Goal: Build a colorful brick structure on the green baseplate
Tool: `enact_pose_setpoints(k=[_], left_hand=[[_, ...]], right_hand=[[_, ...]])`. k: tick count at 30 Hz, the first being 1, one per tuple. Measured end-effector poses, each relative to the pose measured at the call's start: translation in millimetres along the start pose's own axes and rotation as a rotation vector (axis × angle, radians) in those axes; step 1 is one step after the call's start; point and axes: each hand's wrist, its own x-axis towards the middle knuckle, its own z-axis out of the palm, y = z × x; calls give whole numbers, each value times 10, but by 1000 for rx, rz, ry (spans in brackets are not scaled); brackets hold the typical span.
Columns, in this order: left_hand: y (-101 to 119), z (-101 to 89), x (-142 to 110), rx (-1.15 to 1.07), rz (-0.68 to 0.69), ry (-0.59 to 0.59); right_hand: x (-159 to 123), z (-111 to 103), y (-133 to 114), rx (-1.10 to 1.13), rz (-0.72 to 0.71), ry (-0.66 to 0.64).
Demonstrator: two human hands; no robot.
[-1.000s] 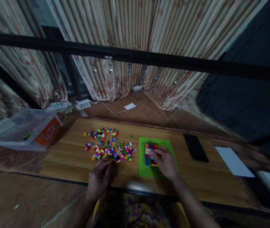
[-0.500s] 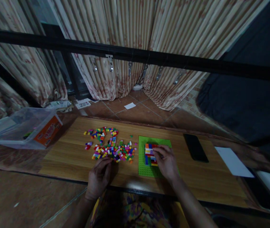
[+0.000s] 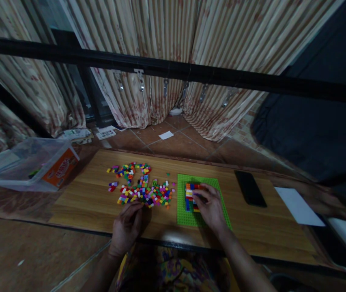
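Note:
A green studded baseplate (image 3: 185, 220) lies on the wooden table, bearing a low block of coloured toy building bricks (image 3: 188, 202) in red, blue, white and yellow. My right hand (image 3: 211, 207) reaches over the block from the right, thumb and forefinger closed at its white row on what seems a small brick; the fingers hide the block's right part. To the left spreads a pile of loose toy bricks (image 3: 151, 195). My left hand (image 3: 126, 225) rests at the pile's near edge with its fingertips pinched together, and what they hold is too small to make out.
A black phone (image 3: 250, 188) lies right of the baseplate, and white paper (image 3: 299, 206) beyond it at the table's right end. At the left stands a clear plastic box (image 3: 23, 162) with an orange label. A black metal bar (image 3: 173, 69) crosses above the table's far side.
My right hand's fingers have shifted slightly over the brick block, with the thumb and forefinger now a little more to the left. My left hand stays in place.

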Motion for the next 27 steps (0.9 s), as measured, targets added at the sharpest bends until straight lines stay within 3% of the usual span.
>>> enact_pose_setpoints(k=[7, 15, 27], left_hand=[[25, -5, 12, 6, 8, -1], [53, -14, 11, 23, 2, -9], [78, -6, 16, 39, -45, -37]], right_hand=[[50, -5, 80, -122, 119, 142], [-1, 181, 79, -278, 220, 69], [2, 192, 41, -249, 321, -19]])
